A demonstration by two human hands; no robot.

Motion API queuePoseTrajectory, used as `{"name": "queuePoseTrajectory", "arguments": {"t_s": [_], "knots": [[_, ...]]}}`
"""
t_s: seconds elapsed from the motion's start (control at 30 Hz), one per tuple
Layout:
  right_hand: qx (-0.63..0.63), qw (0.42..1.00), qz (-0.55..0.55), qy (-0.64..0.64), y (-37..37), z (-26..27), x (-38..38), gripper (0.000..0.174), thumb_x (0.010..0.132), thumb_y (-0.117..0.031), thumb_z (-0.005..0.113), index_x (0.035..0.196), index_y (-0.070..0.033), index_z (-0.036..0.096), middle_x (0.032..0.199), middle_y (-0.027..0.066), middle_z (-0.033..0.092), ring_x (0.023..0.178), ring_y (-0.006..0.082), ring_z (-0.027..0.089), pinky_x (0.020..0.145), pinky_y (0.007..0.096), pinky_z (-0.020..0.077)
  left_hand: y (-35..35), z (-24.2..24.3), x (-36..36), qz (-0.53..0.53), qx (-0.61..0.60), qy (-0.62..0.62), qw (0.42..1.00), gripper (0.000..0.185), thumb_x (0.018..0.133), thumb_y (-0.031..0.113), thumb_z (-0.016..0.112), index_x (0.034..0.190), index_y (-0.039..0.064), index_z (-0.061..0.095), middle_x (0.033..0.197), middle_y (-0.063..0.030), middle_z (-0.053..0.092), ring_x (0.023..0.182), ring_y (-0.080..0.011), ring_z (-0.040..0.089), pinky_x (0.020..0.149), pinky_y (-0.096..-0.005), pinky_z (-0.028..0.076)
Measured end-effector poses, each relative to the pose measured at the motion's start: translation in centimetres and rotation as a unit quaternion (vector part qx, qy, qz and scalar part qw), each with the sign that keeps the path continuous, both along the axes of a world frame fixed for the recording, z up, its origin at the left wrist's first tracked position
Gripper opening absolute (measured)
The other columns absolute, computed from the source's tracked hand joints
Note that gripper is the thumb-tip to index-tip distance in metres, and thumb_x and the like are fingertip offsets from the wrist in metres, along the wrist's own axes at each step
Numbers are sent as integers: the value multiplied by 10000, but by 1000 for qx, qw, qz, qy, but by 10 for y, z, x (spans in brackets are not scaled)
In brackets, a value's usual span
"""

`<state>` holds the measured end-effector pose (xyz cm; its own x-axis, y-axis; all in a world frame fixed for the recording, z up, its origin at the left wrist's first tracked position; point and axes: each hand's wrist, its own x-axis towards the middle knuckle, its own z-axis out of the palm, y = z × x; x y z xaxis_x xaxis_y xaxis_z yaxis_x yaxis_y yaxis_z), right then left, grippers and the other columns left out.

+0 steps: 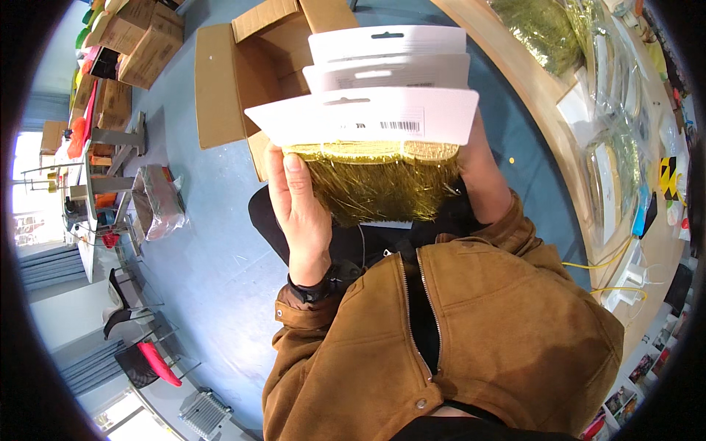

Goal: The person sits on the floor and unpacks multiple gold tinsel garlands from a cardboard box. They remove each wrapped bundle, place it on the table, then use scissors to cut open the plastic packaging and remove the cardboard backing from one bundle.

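Both hands hold a small stack of gold tinsel fringe [380,190] on white header cards [364,116], upright in front of the lap. My left hand [300,206] grips the left side, its thumb on the gold band below the nearest card. My right hand [485,173] is at the right end, its fingers mostly hidden behind the cards. The nearest card bears a barcode and has a hang slot; two more cards show behind it. Beyond them an open cardboard box [215,88] stands on the floor, partly covered by the cards.
On the right, a long wooden table [557,143] holds clear bags [623,116] of gold tinsel and a white power strip [623,284] with yellow cords. More cardboard boxes [149,52] are stacked at the upper left. A plastic-lined box [157,201] sits on the blue floor near a workbench.
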<state>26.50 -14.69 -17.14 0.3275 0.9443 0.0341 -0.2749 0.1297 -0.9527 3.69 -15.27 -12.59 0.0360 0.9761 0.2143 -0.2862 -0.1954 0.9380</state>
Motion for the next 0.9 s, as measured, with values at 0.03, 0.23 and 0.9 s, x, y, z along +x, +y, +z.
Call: {"name": "queuePoseTrajectory", "arguments": {"t_s": [0.03, 0.23, 0.9], "knots": [[0, 1000, 4, -17, -1, 0, -1, 694, 775, 10, 849, 1349, -21, 461, 1271, 61, 596, 1156, 145, 577, 1002, 334, 482, 1, -1, 2, -4, -2, -17, 1000, 366, 1119, 294, 411, 1349, 17, 478, 1241, -76, 604, 1133, -138, 571, 973, -304, 465], [101, 993, 42, 31, -8, 2, -14, 562, 830, 20, 809, 1258, -50, 452, 1194, 29, 583, 1133, 109, 565, 977, 299, 485, 11, -8, 12, 71, 6, 59, 996, 353, 1121, 282, 409, 1371, 38, 462, 1284, -79, 588, 1166, -134, 547, 1006, -307, 447], [-33, 981, 147, -121, -3, 10, -20, 609, 836, 52, 666, 1365, 9, 367, 1213, 136, 583, 1160, 163, 557, 1027, 333, 444, 38, -97, 25, 133, -75, 35, 988, 389, 1133, 374, 334, 1268, 33, 462, 1176, -92, 535, 1100, -159, 488, 1015, -323, 378]]}}
